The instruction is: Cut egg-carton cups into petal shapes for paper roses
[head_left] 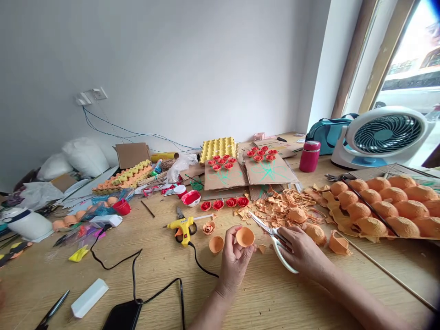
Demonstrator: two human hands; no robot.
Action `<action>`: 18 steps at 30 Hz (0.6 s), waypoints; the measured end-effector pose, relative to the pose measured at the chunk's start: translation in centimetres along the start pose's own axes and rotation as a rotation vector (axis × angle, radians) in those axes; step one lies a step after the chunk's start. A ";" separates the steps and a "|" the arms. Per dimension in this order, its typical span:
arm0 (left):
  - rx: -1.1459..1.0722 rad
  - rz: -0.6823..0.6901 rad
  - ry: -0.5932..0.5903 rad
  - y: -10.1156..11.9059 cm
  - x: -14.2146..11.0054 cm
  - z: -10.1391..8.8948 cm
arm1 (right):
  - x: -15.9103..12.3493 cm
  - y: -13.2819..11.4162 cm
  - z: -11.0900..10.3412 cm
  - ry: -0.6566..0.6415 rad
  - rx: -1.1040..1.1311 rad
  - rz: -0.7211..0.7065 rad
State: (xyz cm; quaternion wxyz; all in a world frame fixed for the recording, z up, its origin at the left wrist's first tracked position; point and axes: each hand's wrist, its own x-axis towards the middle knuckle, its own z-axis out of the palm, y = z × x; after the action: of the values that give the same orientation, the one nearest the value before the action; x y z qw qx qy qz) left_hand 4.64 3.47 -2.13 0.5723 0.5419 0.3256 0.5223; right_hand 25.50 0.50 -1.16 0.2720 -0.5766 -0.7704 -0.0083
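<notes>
My left hand (pixel 235 254) grips an orange egg-carton cup (pixel 245 237), its hollow side facing me. Just to the right, my right hand (pixel 297 250) is wrapped round the white handles of a pair of scissors (pixel 271 231); their blades point up and left, apart from the cup. Left of my left hand lie another cut cup (pixel 216 244) and an orange carton-paper rose (pixel 208 227). Orange paper scraps (pixel 282 206) are heaped beyond the scissors. More carton cups (pixel 315 233) lie right of my right hand.
A yellow glue gun (pixel 184 230) with a black cord lies at centre left. Red paper roses (pixel 231 202) stand in a row below painted cardboard (pixel 271 172). At right are an orange egg tray (pixel 381 206), a fan (pixel 383 137) and a red flask (pixel 310 156).
</notes>
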 end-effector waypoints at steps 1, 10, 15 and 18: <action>-0.017 -0.002 0.008 -0.2 0.1 0.0 | 0.1 0.2 -0.1 0.018 -0.011 0.009; 0.206 0.127 0.210 3.0 1.5 -2.3 | 0.7 5.5 -3.0 0.126 -0.173 0.242; 0.326 0.155 0.308 6.4 3.0 -5.9 | -0.3 8.3 -5.3 0.006 -0.268 0.412; 0.418 0.129 0.306 7.2 3.1 -8.0 | -0.9 8.6 -5.5 -0.088 -0.272 0.405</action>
State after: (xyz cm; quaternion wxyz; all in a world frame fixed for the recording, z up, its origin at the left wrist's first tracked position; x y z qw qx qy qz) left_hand -3.88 7.68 3.73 0.3577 0.5827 0.4739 0.5549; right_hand 35.59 0.75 0.57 0.1540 -0.7504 -0.6420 -0.0321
